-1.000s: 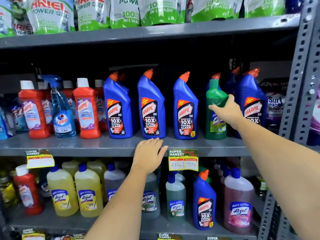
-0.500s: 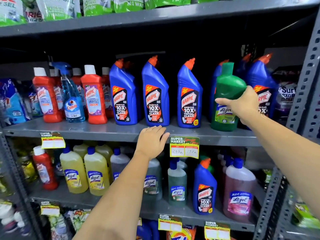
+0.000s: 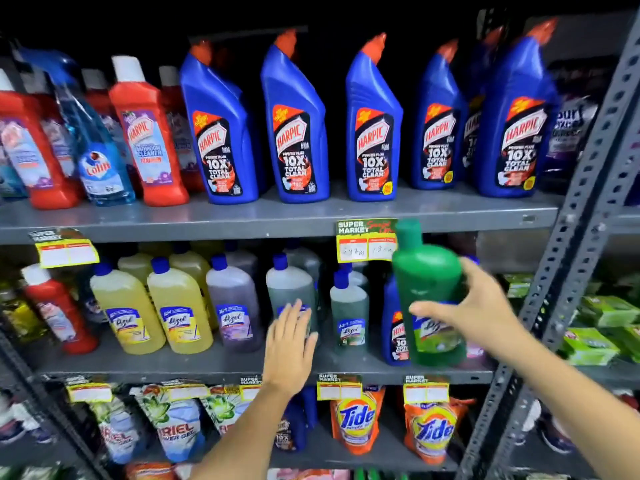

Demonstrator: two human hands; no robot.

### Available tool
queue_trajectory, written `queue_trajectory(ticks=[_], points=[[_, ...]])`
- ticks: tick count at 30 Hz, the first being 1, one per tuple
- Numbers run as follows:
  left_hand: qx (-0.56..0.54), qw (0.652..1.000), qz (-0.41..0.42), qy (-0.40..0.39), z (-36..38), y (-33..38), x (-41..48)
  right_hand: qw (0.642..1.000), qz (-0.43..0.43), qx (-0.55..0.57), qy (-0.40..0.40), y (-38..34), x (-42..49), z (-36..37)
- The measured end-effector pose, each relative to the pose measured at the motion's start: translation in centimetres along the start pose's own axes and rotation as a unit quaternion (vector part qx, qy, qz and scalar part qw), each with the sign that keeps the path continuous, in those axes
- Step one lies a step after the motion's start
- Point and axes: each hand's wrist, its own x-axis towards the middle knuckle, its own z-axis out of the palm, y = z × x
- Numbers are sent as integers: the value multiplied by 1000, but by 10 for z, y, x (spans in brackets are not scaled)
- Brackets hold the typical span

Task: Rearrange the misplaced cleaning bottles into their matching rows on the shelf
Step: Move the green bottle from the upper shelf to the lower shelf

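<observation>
We're clamping the right hand (image 3: 474, 317) on the upright green Lizol bottle (image 3: 429, 292), just right of the Lizol row (image 3: 228, 306); left hand (image 3: 289, 344) is spreading open, nearer that row.

2 bare forearms, sleeveless as far as visible, left hand (image 3: 289, 355) and right hand (image 3: 474, 308) ungloved, ringless
</observation>
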Motion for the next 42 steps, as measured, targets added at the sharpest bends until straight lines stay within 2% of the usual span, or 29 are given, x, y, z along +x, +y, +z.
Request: queue_trajectory(ticks=[2,4,6,10,15,20,23,26,33,35,37,40,42], points=[[33,993,11,-116,23,-19,-20,999,35,-1,-25,26,-7,38],[59,980,36,-186,39,-35,-32,997,62,9,-42,50,-12,74],[61,961,24,-268,51,-46,-34,995,86,20,-41,68,-11,106],[65,942,41,-328,69,-59,-31,995,95,8,-17,91,-11,157],[56,937,61,-339,94,-72,-43,990,135,40,15,111,-7,181],[62,955,60,-284,95,-69,-46,990,141,24,-18,125,1,180],[48,959,47,-276,92,-63,-42,988,138,-9,-67,132,4,175],[50,969,49,-236,90,-62,-35,981,154,-45,-108,130,4,174],[63,975,48,-207,95,-60,-33,976,176,-81,-104,132,-5,170],[64,976,48,-202,96,-60,-34,971,198,-117,-61,128,-19,162],[67,978,49,-193,96,-60,-34,972,185,-136,41,125,-31,149],[72,980,48,-179,96,-60,-34,965,151,-89,196,121,-30,129],[75,981,48,-171,97,-60,-35,964,132,-96,209,126,-20,118]])
